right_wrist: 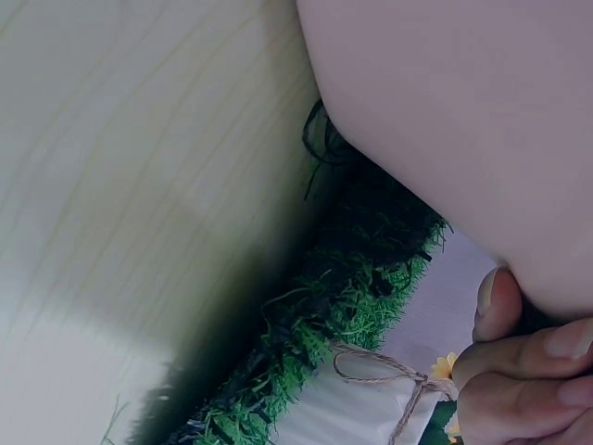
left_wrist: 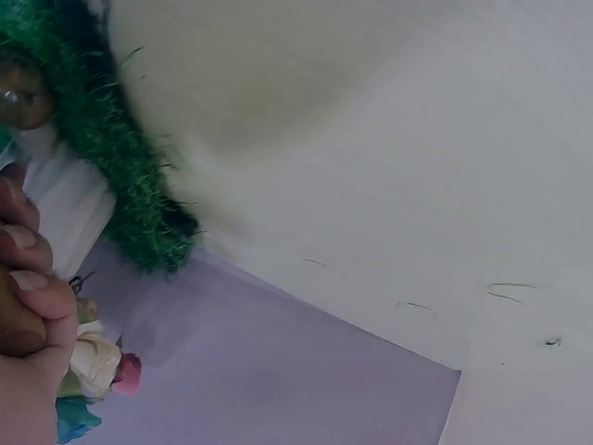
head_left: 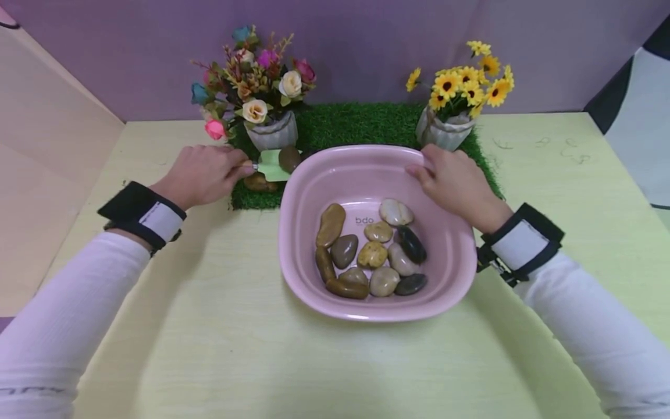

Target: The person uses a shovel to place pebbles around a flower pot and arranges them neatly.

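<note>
My left hand (head_left: 209,174) grips the handle of a small shovel with a pale green blade (head_left: 270,167). A brown stone (head_left: 289,158) lies at the blade's right end, close to the basin's left rim. In the left wrist view, curled fingers (left_wrist: 32,283) wrap round the handle's wooden end (left_wrist: 17,320). My right hand (head_left: 455,180) holds the far right rim of a pink basin (head_left: 377,312), thumb on the inside. Several smooth stones (head_left: 373,255), brown, yellowish, whitish and black, rest on the basin's bottom. The basin tilts toward me and overlaps the turf mat.
Behind the basin, a green turf mat (head_left: 361,122) bears a pot of mixed flowers (head_left: 273,132) on the left and a pot of yellow flowers (head_left: 445,131) on the right. Another brown stone (head_left: 259,183) lies below the shovel. A purple wall (head_left: 366,52) bounds the table (head_left: 209,349).
</note>
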### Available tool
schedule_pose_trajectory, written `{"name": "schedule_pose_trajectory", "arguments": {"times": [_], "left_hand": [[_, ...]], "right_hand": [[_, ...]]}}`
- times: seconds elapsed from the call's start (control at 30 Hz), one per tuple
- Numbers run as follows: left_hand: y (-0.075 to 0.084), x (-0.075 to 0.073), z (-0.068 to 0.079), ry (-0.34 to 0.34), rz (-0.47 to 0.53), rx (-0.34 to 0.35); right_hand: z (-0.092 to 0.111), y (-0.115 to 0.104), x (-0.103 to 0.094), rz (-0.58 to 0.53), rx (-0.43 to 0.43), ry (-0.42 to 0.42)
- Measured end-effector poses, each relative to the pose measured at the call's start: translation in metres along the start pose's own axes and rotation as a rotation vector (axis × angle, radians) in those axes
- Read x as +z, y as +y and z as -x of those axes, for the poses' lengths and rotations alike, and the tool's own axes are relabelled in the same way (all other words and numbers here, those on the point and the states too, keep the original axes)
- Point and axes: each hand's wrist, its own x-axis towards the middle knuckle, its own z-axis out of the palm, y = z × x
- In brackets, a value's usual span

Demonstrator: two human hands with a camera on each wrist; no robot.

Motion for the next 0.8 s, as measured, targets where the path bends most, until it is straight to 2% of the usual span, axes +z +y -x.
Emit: {"name": "schedule_pose_trajectory", "arguments": {"times": [0.43,0.8], "left_hand": [[0.01,-0.016,-0.011,-0.128,-0.033,-0.024],[0.013,-0.021,-0.014,-0.169,-0.053,-0.034]], "right_hand": [[-0.001,0.0,-0.001,0.006,0.002,-0.001],[0.0,-0.001,-0.001,-0.004,0.008,-0.002]]}}
